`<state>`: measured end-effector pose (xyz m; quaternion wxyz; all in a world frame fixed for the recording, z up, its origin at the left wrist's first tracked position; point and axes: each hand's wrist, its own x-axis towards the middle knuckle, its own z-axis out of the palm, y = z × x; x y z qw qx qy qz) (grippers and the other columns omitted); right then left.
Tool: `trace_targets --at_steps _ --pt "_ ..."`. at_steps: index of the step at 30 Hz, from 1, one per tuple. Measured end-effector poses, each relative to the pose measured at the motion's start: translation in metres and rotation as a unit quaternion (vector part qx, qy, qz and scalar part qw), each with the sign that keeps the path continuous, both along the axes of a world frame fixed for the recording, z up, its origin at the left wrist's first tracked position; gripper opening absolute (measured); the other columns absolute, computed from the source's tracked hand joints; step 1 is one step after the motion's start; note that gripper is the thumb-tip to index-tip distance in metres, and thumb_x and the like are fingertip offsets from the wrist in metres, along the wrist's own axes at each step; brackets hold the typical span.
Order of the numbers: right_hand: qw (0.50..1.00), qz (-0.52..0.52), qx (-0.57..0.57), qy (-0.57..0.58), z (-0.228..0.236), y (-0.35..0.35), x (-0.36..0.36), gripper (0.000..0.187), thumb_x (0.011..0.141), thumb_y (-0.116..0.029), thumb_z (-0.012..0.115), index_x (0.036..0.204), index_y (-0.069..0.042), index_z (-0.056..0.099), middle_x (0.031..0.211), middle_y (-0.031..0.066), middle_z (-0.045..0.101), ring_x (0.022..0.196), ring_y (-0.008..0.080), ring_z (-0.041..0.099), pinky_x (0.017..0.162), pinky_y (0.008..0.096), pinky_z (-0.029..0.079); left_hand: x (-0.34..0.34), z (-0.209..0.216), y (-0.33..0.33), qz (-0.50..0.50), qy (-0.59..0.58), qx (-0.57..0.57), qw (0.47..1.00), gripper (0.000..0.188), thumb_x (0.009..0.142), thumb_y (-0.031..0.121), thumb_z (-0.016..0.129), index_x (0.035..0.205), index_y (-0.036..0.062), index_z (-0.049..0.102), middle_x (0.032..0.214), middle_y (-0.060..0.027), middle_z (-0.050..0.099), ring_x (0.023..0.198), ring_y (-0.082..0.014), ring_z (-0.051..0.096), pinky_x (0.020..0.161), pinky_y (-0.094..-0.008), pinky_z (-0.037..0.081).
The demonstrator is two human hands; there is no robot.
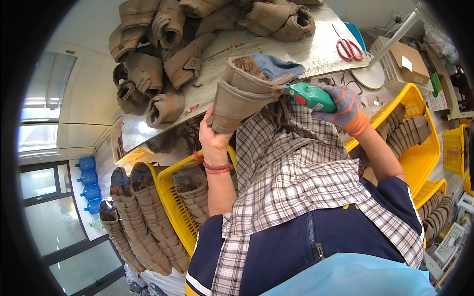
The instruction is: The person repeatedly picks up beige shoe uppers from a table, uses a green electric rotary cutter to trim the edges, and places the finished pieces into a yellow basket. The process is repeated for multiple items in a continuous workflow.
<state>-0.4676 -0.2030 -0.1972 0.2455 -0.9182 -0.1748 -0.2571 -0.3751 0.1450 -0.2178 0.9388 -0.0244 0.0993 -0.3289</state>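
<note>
**Tan boot upper held up to a green tool**

The bare left hand [213,134] is clamped around a tan fleece-lined boot upper [245,91], raised above the checked apron [291,167]. The right hand [343,106], in a grey and orange glove, grips a green handheld tool [311,96] whose tip touches the upper's rim. Red scissors [348,47] lie on the worktable [276,44].

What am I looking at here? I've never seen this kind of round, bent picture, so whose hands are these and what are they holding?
One fisheye camera on a person's head looks down, so edges curve. The bare left hand grips a tan fleece-lined boot upper. The right hand, in a grey and orange glove, holds a green handheld tool against the boot's rim. More tan uppers and red scissors lie on the worktable. Yellow crates either side hold stacked pieces.
</note>
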Motion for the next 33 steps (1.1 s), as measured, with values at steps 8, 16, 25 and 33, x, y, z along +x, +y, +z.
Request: trace_targets --at_steps 8,16,25,33 --pt "0.996 0.01 0.09 0.01 0.007 0.021 -0.003 0.053 0.063 -0.039 0.085 0.1 -0.006 0.065 0.083 0.0128 0.067 0.072 0.0315 0.065 0.063 0.037 0.052 -0.015 0.015 -0.013 0.098 -0.099 0.141 0.98 0.041 0.096 0.023 0.052 0.131 0.0001 0.048 0.135 -0.0174 0.051 0.125 -0.0348 0.047 0.106 -0.053 0.035" --pt "0.971 -0.018 0.215 0.101 0.01 0.044 -0.001 0.056 0.066 -0.038 0.085 0.104 -0.002 0.064 0.082 0.0129 0.069 0.07 0.0209 0.068 0.065 0.0305 0.054 -0.03 0.019 -0.027 0.184 -0.216 0.253 0.925 0.048 0.091 0.01 0.06 0.136 0.0057 0.044 0.137 -0.0125 0.05 0.125 -0.0314 0.047 0.106 -0.0519 0.037" --pt "0.933 -0.023 0.332 0.135 0.002 0.062 0.011 0.055 0.068 -0.039 0.084 0.103 -0.002 0.064 0.077 0.011 0.068 0.065 0.0135 0.066 0.06 0.0275 0.052 -0.03 0.014 -0.03 0.245 -0.297 0.292 0.876 0.051 0.089 -0.002 0.059 0.136 0.0056 0.043 0.134 -0.01 0.051 0.122 -0.0268 0.05 0.105 -0.0457 0.042" --pt "0.933 -0.04 0.335 0.123 0.001 0.067 0.017 0.055 0.07 -0.042 0.082 0.103 -0.002 0.064 0.078 0.0125 0.069 0.066 0.0169 0.067 0.06 0.029 0.053 -0.039 0.004 -0.037 0.256 -0.356 0.386 0.811 0.044 0.088 -0.001 0.061 0.131 0.0024 0.049 0.127 -0.0083 0.057 0.113 -0.0218 0.056 0.099 -0.0389 0.045"
